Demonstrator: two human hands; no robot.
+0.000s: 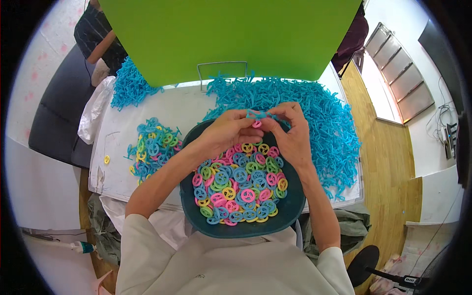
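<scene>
Over the near basin, my left hand (pixel 227 130) and my right hand (pixel 291 133) meet with fingertips pinched together. Between them is a small blue plastic piece with thin arms (pixel 257 114), gripped from both sides. A pink plastic wheel (pixel 256 124) shows just under it at the fingertips; whether the two are joined I cannot tell. Below my hands, the dark green basin (pixel 191 209) holds many small spoked wheels (pixel 240 175) in blue, pink, yellow and green. A large heap of blue branched pieces (pixel 324 132) spreads behind and right of my right hand.
Left of the basin lies a pile of blue pieces with coloured wheels (pixel 153 147). One yellow wheel (pixel 106 159) sits apart on the white table (pixel 115 137). A green panel (pixel 231 39) stands at the back, with another blue heap (pixel 129 86) beside it. Another person (pixel 98 37) is at far left.
</scene>
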